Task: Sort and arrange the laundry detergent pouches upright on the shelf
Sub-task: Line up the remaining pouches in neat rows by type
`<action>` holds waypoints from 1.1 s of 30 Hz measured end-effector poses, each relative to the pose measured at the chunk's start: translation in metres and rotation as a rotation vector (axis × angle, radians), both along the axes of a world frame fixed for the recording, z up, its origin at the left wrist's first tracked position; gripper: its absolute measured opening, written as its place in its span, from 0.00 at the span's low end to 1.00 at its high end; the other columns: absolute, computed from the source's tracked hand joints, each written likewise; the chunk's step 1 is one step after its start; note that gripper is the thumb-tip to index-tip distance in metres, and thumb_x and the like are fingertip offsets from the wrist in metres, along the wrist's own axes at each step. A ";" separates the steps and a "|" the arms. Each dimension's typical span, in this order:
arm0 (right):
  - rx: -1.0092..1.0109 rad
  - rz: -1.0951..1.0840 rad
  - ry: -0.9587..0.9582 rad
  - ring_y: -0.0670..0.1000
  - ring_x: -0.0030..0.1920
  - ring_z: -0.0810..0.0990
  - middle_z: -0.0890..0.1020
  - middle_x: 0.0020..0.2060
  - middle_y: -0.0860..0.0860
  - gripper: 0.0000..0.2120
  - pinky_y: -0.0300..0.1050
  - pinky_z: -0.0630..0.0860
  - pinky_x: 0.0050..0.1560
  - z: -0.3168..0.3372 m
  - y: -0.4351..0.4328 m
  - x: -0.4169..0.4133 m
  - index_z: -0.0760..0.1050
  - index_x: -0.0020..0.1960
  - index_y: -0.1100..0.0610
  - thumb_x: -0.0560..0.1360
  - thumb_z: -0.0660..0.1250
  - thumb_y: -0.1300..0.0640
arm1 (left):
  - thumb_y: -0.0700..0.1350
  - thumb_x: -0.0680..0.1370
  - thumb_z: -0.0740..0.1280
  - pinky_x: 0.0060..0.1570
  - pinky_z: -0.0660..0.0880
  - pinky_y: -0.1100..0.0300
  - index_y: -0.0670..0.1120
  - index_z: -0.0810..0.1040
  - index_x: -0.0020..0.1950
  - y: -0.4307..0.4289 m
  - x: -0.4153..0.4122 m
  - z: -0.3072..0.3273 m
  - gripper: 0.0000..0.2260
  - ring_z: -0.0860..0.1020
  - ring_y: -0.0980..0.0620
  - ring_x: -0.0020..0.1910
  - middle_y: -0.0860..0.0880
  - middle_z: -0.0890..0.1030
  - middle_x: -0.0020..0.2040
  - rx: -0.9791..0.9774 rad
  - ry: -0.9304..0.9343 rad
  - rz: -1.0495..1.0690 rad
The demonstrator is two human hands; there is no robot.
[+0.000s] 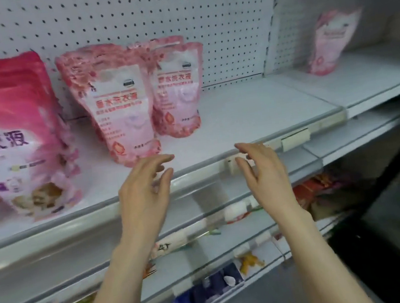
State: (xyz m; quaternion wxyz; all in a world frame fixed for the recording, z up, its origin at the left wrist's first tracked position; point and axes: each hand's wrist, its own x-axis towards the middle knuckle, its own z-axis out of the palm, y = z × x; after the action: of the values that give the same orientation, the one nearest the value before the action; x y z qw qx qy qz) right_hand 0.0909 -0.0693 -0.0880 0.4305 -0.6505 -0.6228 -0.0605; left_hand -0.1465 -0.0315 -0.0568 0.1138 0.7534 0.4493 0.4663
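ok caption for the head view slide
Left hand and right hand open before upright pink pouches on the shelf.

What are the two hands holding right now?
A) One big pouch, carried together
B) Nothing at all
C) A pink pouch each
B: the left hand and the right hand hover with loose, empty fingers at the front edge of the shelf, while the nearest pale pink pouch stands on it ungripped.

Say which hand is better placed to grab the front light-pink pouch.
Probably left: the left hand hovers open beside the front light-pink pouch; the right hand, also open, is farther right.
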 end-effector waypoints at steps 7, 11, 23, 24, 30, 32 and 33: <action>-0.055 -0.127 -0.065 0.54 0.63 0.74 0.79 0.62 0.51 0.16 0.46 0.69 0.63 0.010 -0.013 0.167 0.74 0.69 0.54 0.82 0.61 0.53 | 0.43 0.78 0.66 0.52 0.77 0.55 0.53 0.79 0.57 0.016 0.176 -0.009 0.09 0.80 0.58 0.48 0.55 0.79 0.54 -0.029 -0.098 -0.102; -0.057 -0.167 -0.046 0.54 0.62 0.75 0.79 0.61 0.51 0.17 0.48 0.70 0.63 0.020 -0.010 0.247 0.74 0.69 0.54 0.82 0.61 0.52 | 0.45 0.78 0.66 0.54 0.77 0.53 0.54 0.78 0.59 0.028 0.257 -0.006 0.10 0.78 0.59 0.50 0.56 0.78 0.56 -0.069 -0.077 -0.173; 0.001 -0.230 0.087 0.51 0.56 0.78 0.80 0.57 0.52 0.18 0.52 0.75 0.59 0.060 0.100 0.419 0.73 0.69 0.55 0.80 0.63 0.54 | 0.51 0.78 0.67 0.63 0.68 0.55 0.52 0.69 0.71 0.138 0.409 0.012 0.22 0.72 0.47 0.66 0.50 0.70 0.69 -0.134 0.436 -0.289; -0.013 -0.239 0.107 0.52 0.56 0.78 0.80 0.57 0.53 0.18 0.51 0.75 0.59 0.070 0.115 0.433 0.72 0.69 0.55 0.80 0.64 0.55 | 0.51 0.78 0.67 0.63 0.68 0.54 0.52 0.68 0.72 0.148 0.414 0.011 0.23 0.71 0.47 0.66 0.50 0.70 0.70 -0.153 0.470 -0.282; -0.185 -0.288 0.328 0.57 0.62 0.77 0.77 0.64 0.55 0.27 0.46 0.73 0.56 0.098 0.209 0.507 0.61 0.74 0.55 0.79 0.66 0.52 | 0.54 0.78 0.64 0.64 0.69 0.54 0.54 0.65 0.74 0.180 0.430 0.004 0.24 0.68 0.50 0.68 0.53 0.66 0.72 -0.222 0.573 -0.193; -0.217 -0.266 0.442 0.57 0.65 0.75 0.74 0.68 0.55 0.32 0.45 0.71 0.58 0.100 0.238 0.524 0.57 0.76 0.55 0.78 0.68 0.54 | 0.55 0.79 0.62 0.64 0.68 0.56 0.54 0.65 0.74 0.179 0.431 0.002 0.23 0.68 0.50 0.68 0.54 0.67 0.72 -0.218 0.590 -0.169; -0.217 -0.234 0.513 0.57 0.67 0.75 0.73 0.69 0.54 0.34 0.44 0.71 0.59 0.099 0.252 0.530 0.56 0.76 0.55 0.77 0.70 0.55 | 0.55 0.80 0.62 0.64 0.68 0.57 0.53 0.66 0.74 0.178 0.431 0.001 0.23 0.68 0.50 0.68 0.54 0.67 0.71 -0.208 0.589 -0.163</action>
State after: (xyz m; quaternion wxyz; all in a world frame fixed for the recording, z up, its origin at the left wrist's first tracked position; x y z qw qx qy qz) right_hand 0.6210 0.1823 0.0114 0.4919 -0.7539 -0.4176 0.1234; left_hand 0.2840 0.1462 -0.0561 0.0923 0.8740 0.4462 0.1690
